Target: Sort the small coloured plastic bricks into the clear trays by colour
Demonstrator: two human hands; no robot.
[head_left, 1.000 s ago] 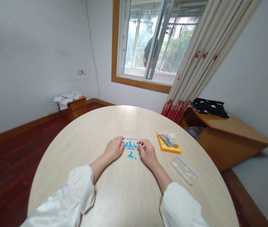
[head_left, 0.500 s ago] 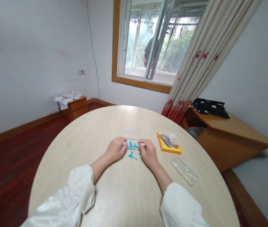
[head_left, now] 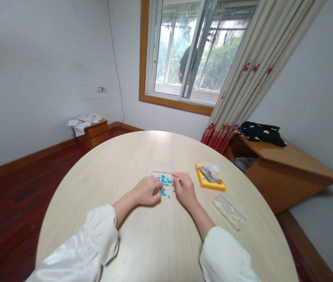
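A clear plastic box (head_left: 158, 172) with its lid (head_left: 162, 163) folded back lies on the table, holding several small blue pieces (head_left: 166, 181). My right hand (head_left: 184, 188) grips the right end of this box between thumb and fingers. Just in front of the box is a little heap of loose blue pieces (head_left: 163, 192). My left hand (head_left: 148, 190) is at the left side of that heap, its fingers curled and closed towards the thumb. Whatever may be between its fingertips is hidden.
To the right of my right hand lies a yellow box (head_left: 206, 185) with a clear case (head_left: 211, 173) on top. Nearer me is a clear container (head_left: 230, 212) of pale yellow pieces. The round table's (head_left: 96, 176) far edge faces a window; a wooden cabinet (head_left: 267, 176) stands beyond its right side.
My left hand has left the left end of the clear box and come down towards me, beside the loose blue pieces. My right hand has stayed at the box's right end.
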